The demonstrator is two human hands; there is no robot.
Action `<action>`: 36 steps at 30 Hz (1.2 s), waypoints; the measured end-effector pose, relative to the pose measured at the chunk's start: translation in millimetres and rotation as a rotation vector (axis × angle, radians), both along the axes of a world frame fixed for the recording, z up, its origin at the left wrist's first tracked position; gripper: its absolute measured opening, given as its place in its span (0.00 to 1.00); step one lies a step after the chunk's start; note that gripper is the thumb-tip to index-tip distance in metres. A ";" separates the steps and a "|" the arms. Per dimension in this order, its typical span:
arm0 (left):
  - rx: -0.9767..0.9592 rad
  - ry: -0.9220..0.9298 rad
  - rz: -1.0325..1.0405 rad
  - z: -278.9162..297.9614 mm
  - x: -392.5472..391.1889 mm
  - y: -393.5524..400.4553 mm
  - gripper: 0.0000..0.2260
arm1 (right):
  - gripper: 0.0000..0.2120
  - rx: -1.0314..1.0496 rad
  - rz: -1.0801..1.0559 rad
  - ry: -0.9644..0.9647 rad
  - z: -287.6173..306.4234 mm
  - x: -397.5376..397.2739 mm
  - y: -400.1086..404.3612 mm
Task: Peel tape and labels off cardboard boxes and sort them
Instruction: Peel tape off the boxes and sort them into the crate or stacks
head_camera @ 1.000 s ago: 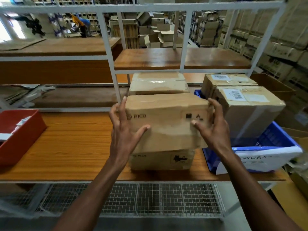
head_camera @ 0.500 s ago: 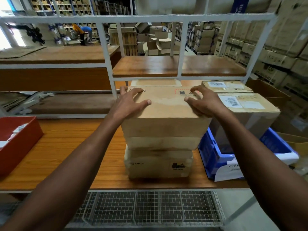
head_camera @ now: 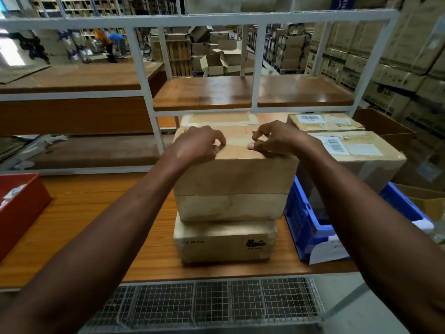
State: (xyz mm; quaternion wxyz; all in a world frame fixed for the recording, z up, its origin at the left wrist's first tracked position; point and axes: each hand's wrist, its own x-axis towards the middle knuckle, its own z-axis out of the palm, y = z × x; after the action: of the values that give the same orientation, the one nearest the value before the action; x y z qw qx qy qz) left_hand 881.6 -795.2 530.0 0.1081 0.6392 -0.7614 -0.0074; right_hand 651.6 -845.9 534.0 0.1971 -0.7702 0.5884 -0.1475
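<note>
A plain cardboard box [head_camera: 233, 174] sits on top of a PICO-marked box [head_camera: 224, 242] on the wooden table [head_camera: 84, 225]. A strip of clear tape [head_camera: 237, 142] runs across the top box's upper face. My left hand [head_camera: 199, 143] rests on that face with its fingers curled, the fingertips digging at the tape's left end. At the tape's right end my right hand [head_camera: 277, 138] has its fingers curled and its thumb flat on the cardboard, pinching at the tape. Whether any tape has lifted is hidden by the fingers.
A blue crate [head_camera: 303, 220] at the right holds a labelled box [head_camera: 356, 150]. Another taped box [head_camera: 216, 118] stands behind the stack. A red bin [head_camera: 21, 208] sits at the left edge. White shelf posts [head_camera: 144, 92] rise behind; a wire mesh shelf [head_camera: 204, 302] lies below.
The top box went from tilted up in both hands to lying flat on the stack. Both hands moved from its sides onto its top face and curled their fingers at the tape.
</note>
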 end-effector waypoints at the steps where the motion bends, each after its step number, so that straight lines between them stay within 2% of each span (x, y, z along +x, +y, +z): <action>1: 0.028 -0.022 -0.022 0.2 -2.6 2.0 0.16 | 0.23 -0.001 0.002 0.001 -1.3 -0.9 1.7; 5: 0.068 -0.015 -0.015 -2.2 7.1 9.1 0.18 | 0.22 -0.034 -0.032 0.064 -5.2 3.4 14.2; 8: 0.086 0.033 -0.019 -11.5 12.1 18.1 0.20 | 0.16 -0.247 -0.122 0.116 -13.5 17.2 39.0; 11: 0.195 0.006 -0.056 -16.7 20.1 28.5 0.31 | 0.14 -0.571 -0.228 -0.073 -47.2 28.1 65.1; 13: 0.221 0.003 -0.063 -20.6 26.8 31.9 0.35 | 0.15 -0.637 -0.234 -0.151 -64.0 29.3 73.3; 15: 0.115 -0.008 -0.053 -28.1 28.3 32.4 0.34 | 0.16 -0.602 -0.201 -0.178 -64.9 25.0 73.4; 19: -0.242 -0.027 -0.006 -55.8 21.2 43.4 0.30 | 0.16 -0.514 -0.194 -0.208 -71.3 8.0 71.1; 21: -0.376 0.063 0.046 -78.1 26.4 53.7 0.32 | 0.18 -0.473 -0.247 -0.333 -86.3 -2.8 75.7; 23: -0.437 0.166 0.140 -102.1 35.1 64.8 0.40 | 0.24 -0.477 -0.275 -0.538 -102.5 -15.7 80.8; 25: -0.394 0.371 0.249 -122.4 43.3 73.5 0.51 | 0.34 -0.455 -0.310 -0.742 -117.7 -29.6 83.6; 27: -0.280 0.649 0.294 -133.5 46.6 79.4 0.56 | 0.36 -0.324 -0.347 -0.850 -129.7 -37.2 86.7; 29: -0.158 0.847 0.252 -134.2 43.4 80.8 0.56 | 0.32 -0.203 -0.325 -0.863 -133.0 -34.9 89.8; 30: -0.129 0.877 0.239 -131.0 39.7 81.9 0.56 | 0.30 -0.197 -0.310 -0.849 -132.6 -32.4 90.0; 36: -0.302 0.898 0.252 -95.0 30.0 82.5 0.50 | 0.33 -0.299 -0.404 -0.766 -99.3 -24.2 82.5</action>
State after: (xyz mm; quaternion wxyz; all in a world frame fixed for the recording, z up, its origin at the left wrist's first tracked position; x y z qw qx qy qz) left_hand 911.6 -712.6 435.0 0.5175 0.6370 -0.5488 -0.1587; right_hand 627.4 -763.4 434.7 0.2545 -0.5501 0.5836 -0.5403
